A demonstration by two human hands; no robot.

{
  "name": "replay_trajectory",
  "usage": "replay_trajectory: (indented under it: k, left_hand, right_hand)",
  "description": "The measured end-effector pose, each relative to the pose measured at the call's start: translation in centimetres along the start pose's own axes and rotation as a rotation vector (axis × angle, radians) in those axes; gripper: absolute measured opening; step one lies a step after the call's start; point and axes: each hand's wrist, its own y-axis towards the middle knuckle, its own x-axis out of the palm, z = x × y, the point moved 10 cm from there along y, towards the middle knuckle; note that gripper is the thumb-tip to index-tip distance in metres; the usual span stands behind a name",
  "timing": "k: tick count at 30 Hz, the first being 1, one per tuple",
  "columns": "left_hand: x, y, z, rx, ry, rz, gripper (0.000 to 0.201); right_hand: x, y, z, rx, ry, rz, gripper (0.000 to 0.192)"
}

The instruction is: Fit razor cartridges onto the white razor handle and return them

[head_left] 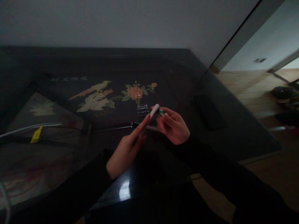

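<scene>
My left hand [127,149] is closed around a slim white object with a rounded end [153,111], seen nearly edge-on. Its exact kind is unclear in the dim light. Between the thumb and fingers of my right hand [174,124] is a small green-and-white piece [161,112], held against or very close to the white object's upper end; I cannot tell whether they touch. Just beyond my left fingertips, a small clear case [143,109] with dark contents lies on the dark tabletop [149,65]. A thin pale rod or cable [151,128] passes beneath both hands.
A flat black object [209,112] lies to the right on the table. At left runs a grey cable with a yellow tag [36,134]. Bird and flower decoration [135,92] covers the table's middle. A wall [105,23] stands behind; wooden floor [243,85] shows at right.
</scene>
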Motion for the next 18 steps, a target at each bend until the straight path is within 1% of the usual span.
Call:
replay_trajectory:
  k: [3, 6, 9, 13, 18]
  left_hand:
    - [0.42, -0.13, 0.45, 0.038, 0.004, -0.026, 0.057]
    - [0.76, -0.27, 0.89, 0.076, 0.014, -0.051, 0.056]
    - [0.84, -0.3, 1.03, 0.086, 0.032, -0.063, 0.055]
    - [0.61, -0.15, 0.74, 0.038, 0.037, -0.048, 0.055]
    - [-0.14, 0.04, 0.59, 0.015, 0.027, 0.015, 0.055]
  right_hand:
    - [-0.17, -0.03, 0.1, 0.017, -0.001, 0.025, 0.039]
    - [-0.49, -0.09, 0.53, 0.068, 0.031, 0.065, 0.041]
    - [-0.55, -0.1, 0.73, 0.092, 0.049, 0.075, 0.041]
    - [-0.39, -0.02, 0.47, 0.064, 0.043, 0.052, 0.04]
    - [-0.04, -0.02, 0.2, 0.032, 0.02, 0.014, 0.038]
